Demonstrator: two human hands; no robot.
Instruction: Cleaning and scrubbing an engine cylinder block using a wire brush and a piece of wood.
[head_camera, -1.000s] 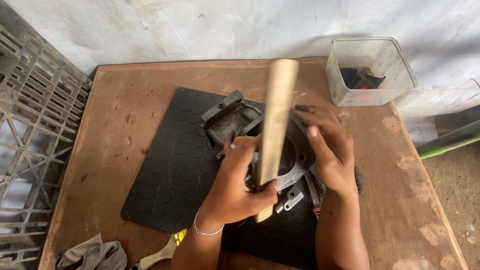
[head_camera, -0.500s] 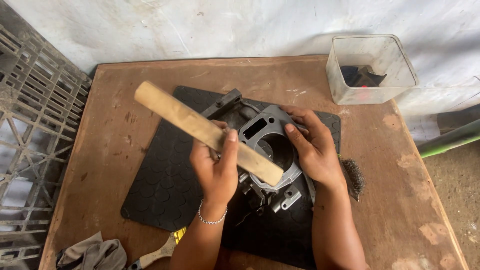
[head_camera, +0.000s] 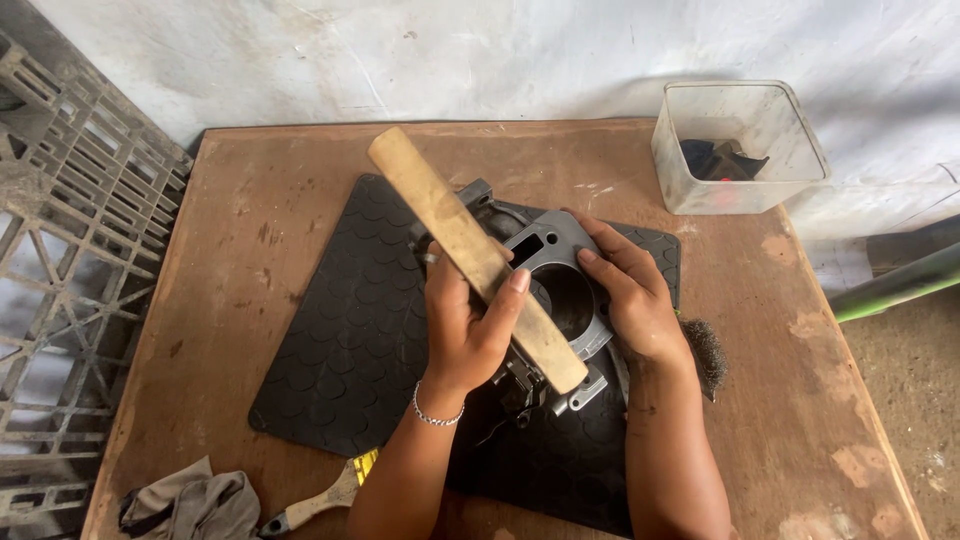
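Note:
My left hand (head_camera: 463, 325) grips a long wooden handle (head_camera: 470, 250) that slants from upper left down to lower right, above a grey metal engine part (head_camera: 560, 290) with a round bore. That part rests on a black scaled rubber mat (head_camera: 350, 330) on a brown wooden table (head_camera: 250, 220). My right hand (head_camera: 632, 295) lies flat on the right side of the metal part, fingers pointing up-left and pressing it down. A thin bracelet circles my left wrist. The lower end of the handle hides part of the metal piece.
A clear plastic tub (head_camera: 738, 150) with dark pieces inside stands at the table's back right. A wire brush (head_camera: 708, 352) lies by my right forearm. A paintbrush (head_camera: 320, 500) and a grey rag (head_camera: 195, 503) sit at the front left. A grey plastic crate (head_camera: 70, 270) leans at the left.
The wooden handle swung from upright to slanting left, then shifted slightly right and steeper. My left hand moved with it. My right hand stayed on the metal part.

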